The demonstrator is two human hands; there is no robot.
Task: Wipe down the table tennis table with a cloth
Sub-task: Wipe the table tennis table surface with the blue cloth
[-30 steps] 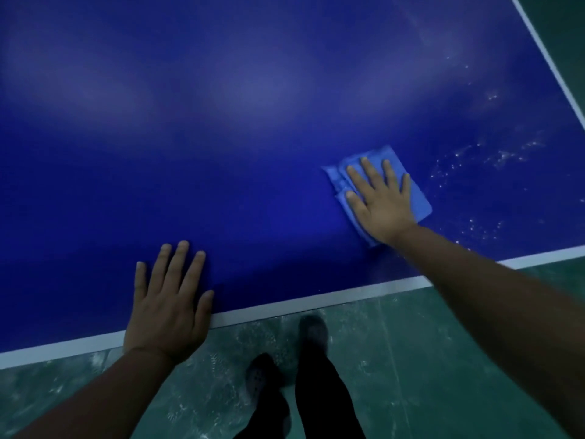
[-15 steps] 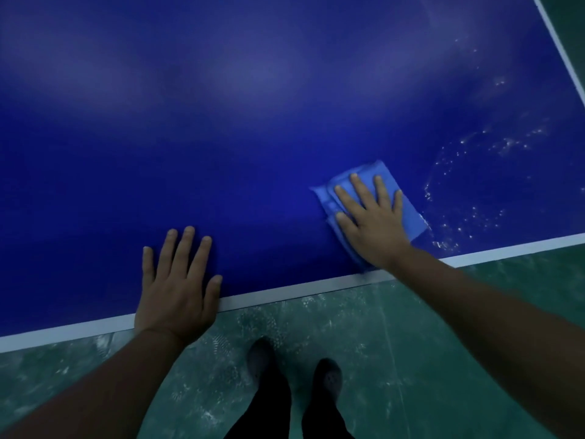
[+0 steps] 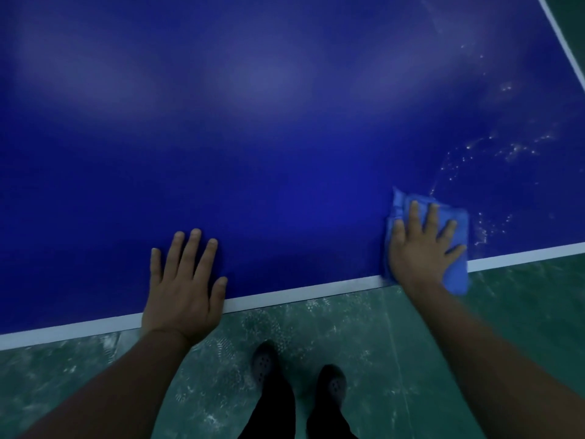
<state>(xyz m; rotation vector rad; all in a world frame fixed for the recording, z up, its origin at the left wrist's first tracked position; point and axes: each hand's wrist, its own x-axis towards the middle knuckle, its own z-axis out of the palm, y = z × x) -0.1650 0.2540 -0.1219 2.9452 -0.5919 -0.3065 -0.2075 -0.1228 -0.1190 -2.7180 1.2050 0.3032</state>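
The dark blue table tennis table [image 3: 285, 137] fills the upper view, with a white line along its near edge. A folded light blue cloth [image 3: 456, 274] lies at that near edge on the right, its lower corner hanging over the rim. My right hand [image 3: 421, 245] presses flat on the cloth with fingers spread. My left hand [image 3: 183, 286] rests flat on the table by the near edge, holding nothing. White specks and smears [image 3: 493, 153] dot the surface right of the cloth.
A green floor [image 3: 364, 337] with pale scuff marks lies below the table edge. My two dark shoes [image 3: 297, 372] and dark trousers stand just in front of the table. The table's right side line [image 3: 566, 49] runs at the upper right.
My right hand has drawn the cloth toward me, from further in on the table to the near edge, where it now overhangs. My left hand stays flat near the edge.
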